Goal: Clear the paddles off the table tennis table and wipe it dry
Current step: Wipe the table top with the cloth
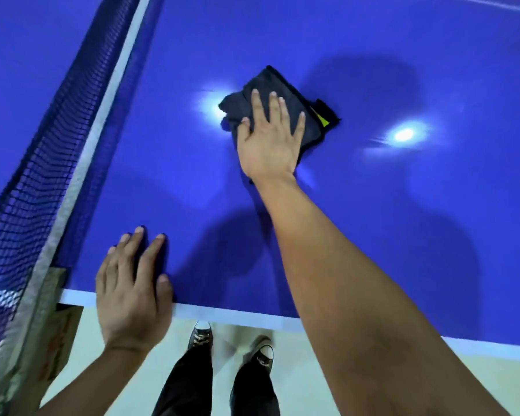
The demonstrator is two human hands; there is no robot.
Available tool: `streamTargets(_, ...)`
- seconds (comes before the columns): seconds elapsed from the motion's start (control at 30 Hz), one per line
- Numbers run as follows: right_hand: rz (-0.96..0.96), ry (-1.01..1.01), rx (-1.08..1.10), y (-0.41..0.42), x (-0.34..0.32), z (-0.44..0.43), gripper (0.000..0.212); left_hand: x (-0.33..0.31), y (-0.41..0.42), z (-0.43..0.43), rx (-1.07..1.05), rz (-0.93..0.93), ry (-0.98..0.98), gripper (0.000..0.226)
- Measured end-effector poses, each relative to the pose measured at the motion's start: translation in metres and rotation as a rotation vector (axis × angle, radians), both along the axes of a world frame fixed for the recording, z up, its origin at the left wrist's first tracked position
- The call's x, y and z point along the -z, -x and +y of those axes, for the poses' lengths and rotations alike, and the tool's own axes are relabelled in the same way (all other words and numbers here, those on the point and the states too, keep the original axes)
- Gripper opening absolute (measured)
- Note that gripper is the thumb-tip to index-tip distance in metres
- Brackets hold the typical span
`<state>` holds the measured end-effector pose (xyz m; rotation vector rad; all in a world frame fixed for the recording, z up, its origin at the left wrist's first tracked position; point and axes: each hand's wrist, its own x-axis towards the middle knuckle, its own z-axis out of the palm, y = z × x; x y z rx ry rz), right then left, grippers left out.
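A blue table tennis table (373,220) fills the view, with a white line along its near edge. On it, out in the middle, lies a folded dark cloth (270,94) with a yellow-green tag at its right side. My right hand (269,139) presses flat on the cloth with straight, spread fingers, the arm stretched far over the table. My left hand (132,289) rests flat on the table's near edge, fingers straight, close to the net. No paddle is in view.
The dark net (42,151) with its white top band runs along the left, clamped to the table edge by a post (51,340). Two ceiling lights glare off the surface beside the cloth. Below the edge are pale floor and my shoes (200,336).
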<state>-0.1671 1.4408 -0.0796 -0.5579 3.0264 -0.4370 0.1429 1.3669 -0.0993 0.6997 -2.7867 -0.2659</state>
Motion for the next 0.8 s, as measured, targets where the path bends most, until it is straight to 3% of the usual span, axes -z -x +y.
streamTargets(0.2,-0.022,-0.028,0.314,0.058,0.002,0.185,0.06,-0.001,0.002,0.005,-0.054,0.007,-0.023,0.059)
streamTargets(0.43,-0.06,-0.056,0.617,0.064,0.002,0.353,0.063,0.021,-0.002,-0.008,0.013,0.0,-0.065,0.061)
streamTargets(0.63,-0.055,-0.103,0.564,0.048,-0.003,0.339,0.063,0.0,0.007,0.013,-0.059,0.007,-0.046,0.061)
streamTargets(0.8,-0.031,-0.13,0.35,0.005,0.001,0.244,0.062,-0.018,0.01,0.018,-0.051,-0.046,-0.138,0.06)
